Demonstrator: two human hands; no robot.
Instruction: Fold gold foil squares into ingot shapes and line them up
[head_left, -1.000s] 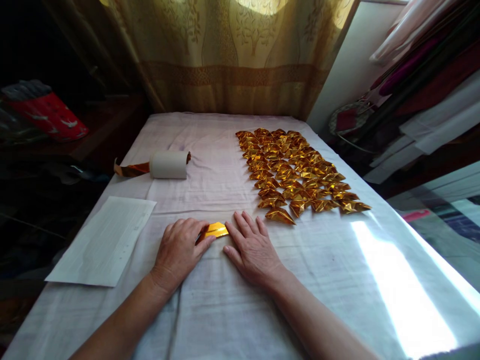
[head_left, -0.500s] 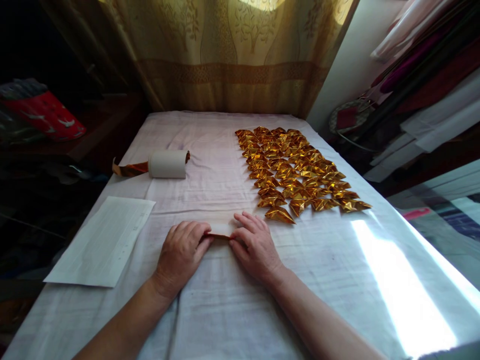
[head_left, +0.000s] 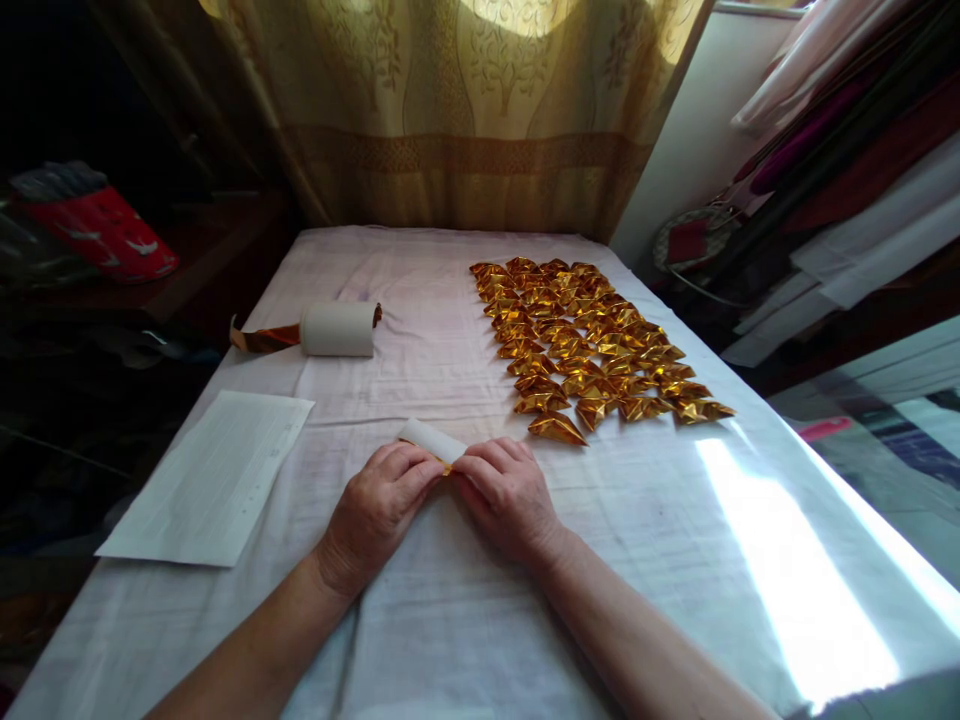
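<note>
Fingers (head_left: 431, 470) pinch paper piece (head_left: 431, 441); gold folded shapes (head_left: 592, 345) near, possibly clear.

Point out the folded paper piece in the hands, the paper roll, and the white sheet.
folded paper piece (head_left: 430, 440), head view, on its white upper face.
paper roll (head_left: 338, 329), head view, on the middle of its white side.
white sheet (head_left: 214, 476), head view, on its centre.

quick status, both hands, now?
Left hand: closed, pinching the folded paper piece.
Right hand: closed, pinching the same piece from the other end.
</note>
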